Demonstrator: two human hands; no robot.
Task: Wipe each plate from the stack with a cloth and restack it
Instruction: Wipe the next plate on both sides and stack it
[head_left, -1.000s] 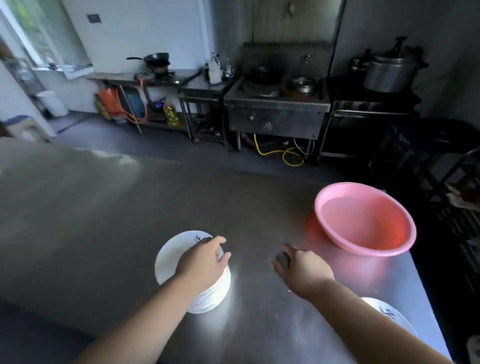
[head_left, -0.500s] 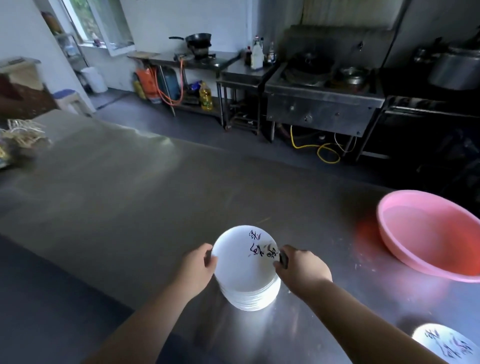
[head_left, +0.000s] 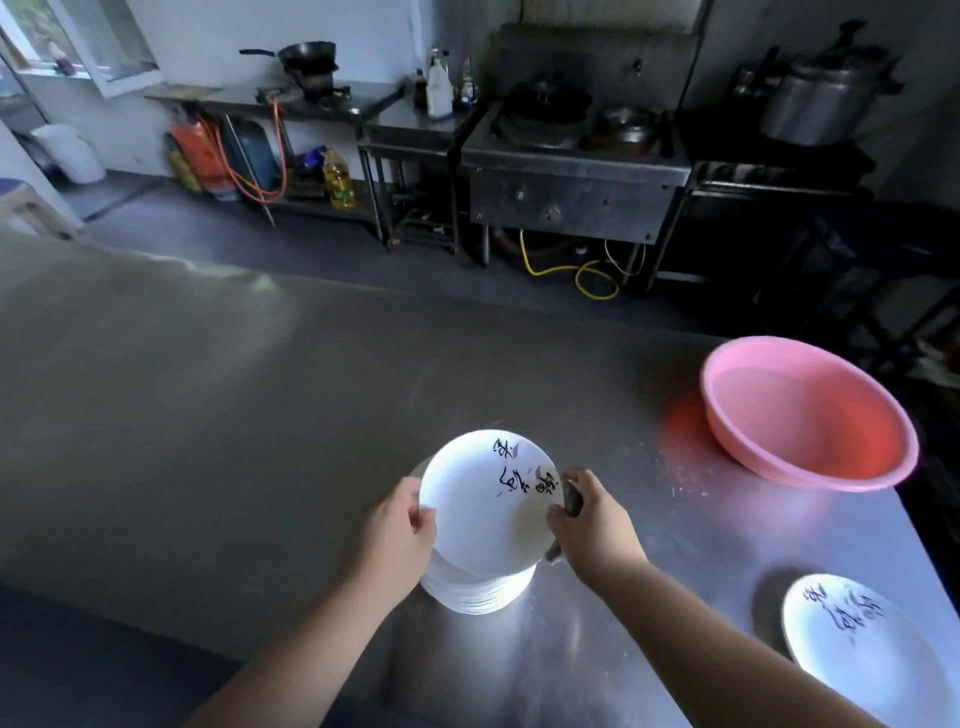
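A stack of white plates (head_left: 480, 592) stands on the steel table (head_left: 208, 415) near its front edge. Its top plate (head_left: 483, 499), marked with black brush writing, sits slightly raised and tilted above the stack. My left hand (head_left: 397, 530) grips that plate's left rim, thumb on top. My right hand (head_left: 592, 522) grips a dark grey cloth (head_left: 570, 501) and meets the plate's right rim. Another white plate with black writing (head_left: 862, 654) lies on the table at the lower right.
A pink basin (head_left: 810, 415) stands at the table's right side, close to the edge. Beyond the table, across a strip of floor, are a steel stove unit (head_left: 571, 176), a side table with bottles and a wok, and a large pot at the right.
My left hand went from on top of the stack to the top plate's left rim. My right hand, holding the cloth, came over to its right rim. The plate now sits slightly lifted.
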